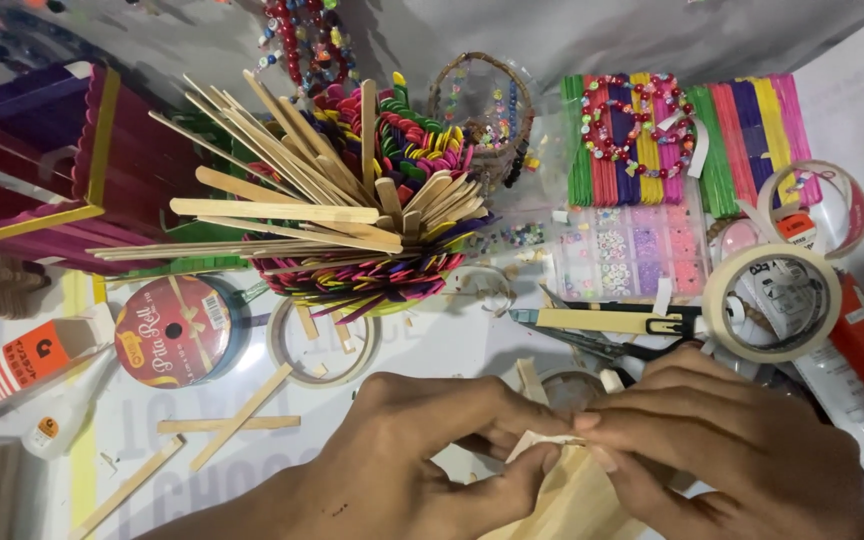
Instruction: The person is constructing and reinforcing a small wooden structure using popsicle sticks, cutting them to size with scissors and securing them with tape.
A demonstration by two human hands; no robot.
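Note:
Both of my hands meet at the bottom centre over a pale wooden piece (567, 500) made of flat sticks. My left hand (422, 450) pinches its upper left edge between thumb and fingers. My right hand (722, 445) presses on the top right corner, fingertips touching the left hand's fingers. A small light scrap (537, 443) sits at the piece's top, between the fingertips. Most of the wooden piece is hidden under my hands.
A heap of plain and coloured craft sticks (352, 210) fills the middle. Rolls of tape (772, 300), a ribbon spool (177, 330), a bead box (632, 250), scissors (602, 345), a cutter (602, 320), loose sticks (237, 420) and a red-purple stick box (62, 160) surround the hands.

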